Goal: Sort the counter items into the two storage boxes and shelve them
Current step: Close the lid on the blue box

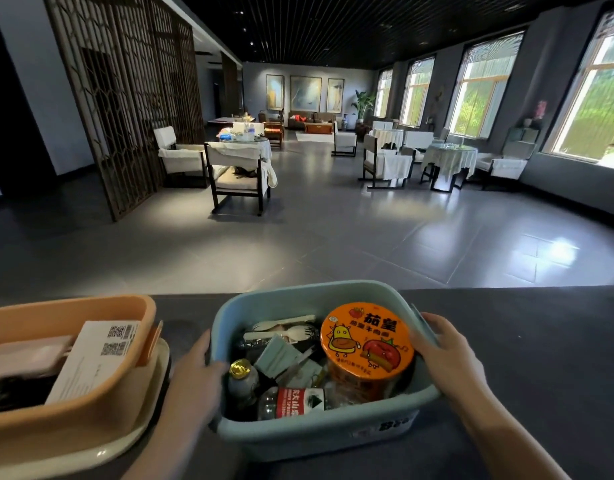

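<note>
Item 1 — pale blue plastic storage box, rectangular with rounded corners, standing on the dark grey counter at centre. The left hand grips its left rim, thumb hooked over the edge into the box; the right hand grips the right rim, fingers curled around the handle edge. Dark lettering on the front wall is too blurred to read.

Contents: an orange instant-noodle cup, upright at the right, its lid printed with "茄皇", a cartoon cow and a tomato figure; a clear water bottle lying on its side at the front, red label with white Chinese characters and a green patch; a small dark bottle with a gold foil cap at the left; pale disposable forks and spoons at the back; grey-green sachets in the middle.

Item 2 — orange plastic storage box, just left of the blue one, resting on a cream lid or tray. It holds a white carton with two QR codes and a barcode, its fine print illegible, and a pale pink case.
</note>
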`<move>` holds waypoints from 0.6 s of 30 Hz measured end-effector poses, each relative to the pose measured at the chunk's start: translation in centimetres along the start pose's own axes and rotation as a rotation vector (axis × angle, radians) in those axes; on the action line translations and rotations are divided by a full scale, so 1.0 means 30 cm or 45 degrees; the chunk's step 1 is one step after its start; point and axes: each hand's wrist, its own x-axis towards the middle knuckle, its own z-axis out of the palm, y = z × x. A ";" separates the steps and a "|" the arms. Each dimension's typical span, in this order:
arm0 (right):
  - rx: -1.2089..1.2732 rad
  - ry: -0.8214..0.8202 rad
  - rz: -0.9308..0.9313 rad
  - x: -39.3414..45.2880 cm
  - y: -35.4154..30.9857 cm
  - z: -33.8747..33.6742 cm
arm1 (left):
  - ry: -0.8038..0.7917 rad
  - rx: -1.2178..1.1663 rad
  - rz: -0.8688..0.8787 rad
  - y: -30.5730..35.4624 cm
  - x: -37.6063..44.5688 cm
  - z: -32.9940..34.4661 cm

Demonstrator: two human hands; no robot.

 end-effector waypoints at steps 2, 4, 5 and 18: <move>0.019 -0.003 0.010 -0.093 0.035 -0.046 | -0.048 0.005 -0.020 0.004 -0.079 -0.013; 0.045 -0.017 0.027 -0.184 0.089 -0.083 | -0.039 0.035 -0.032 -0.017 -0.164 -0.024; 0.050 -0.026 0.044 -0.225 0.117 -0.099 | -0.028 0.064 -0.042 -0.031 -0.210 -0.030; 0.049 -0.056 0.183 -0.498 0.384 -0.169 | 0.018 -0.012 -0.107 -0.188 -0.597 -0.012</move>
